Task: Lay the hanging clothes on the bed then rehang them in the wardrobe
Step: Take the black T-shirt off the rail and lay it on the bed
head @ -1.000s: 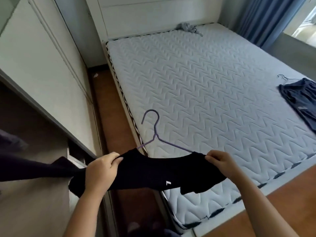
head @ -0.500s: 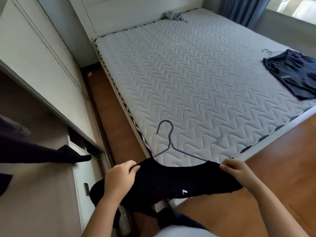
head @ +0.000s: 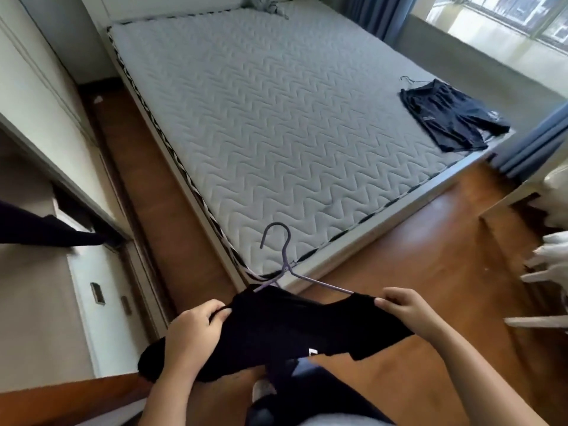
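I hold a black shirt (head: pixel 276 327) on a purple wire hanger (head: pixel 284 259) flat in front of me, over the floor near the bed's near corner. My left hand (head: pixel 193 330) grips its left shoulder and my right hand (head: pixel 405 309) pinches its right shoulder. The bed (head: pixel 276 118) with a grey quilted mattress stretches ahead. Dark shorts (head: pixel 451 115) on a hanger lie near its right edge. The open wardrobe (head: pixel 37 186) is at my left, with a dark garment (head: pixel 46 229) hanging out of it.
A grey crumpled cloth (head: pixel 261 3) lies at the head of the bed. Wooden floor (head: pixel 415 272) runs along both sides of the bed. Blue curtains (head: pixel 528 142) hang at the right, and white objects (head: pixel 550 256) jut in from the right edge.
I have stepped back and to the right with the shirt, from over the mattress's near edge to off its corner over the floor. Both hands keep their hold.
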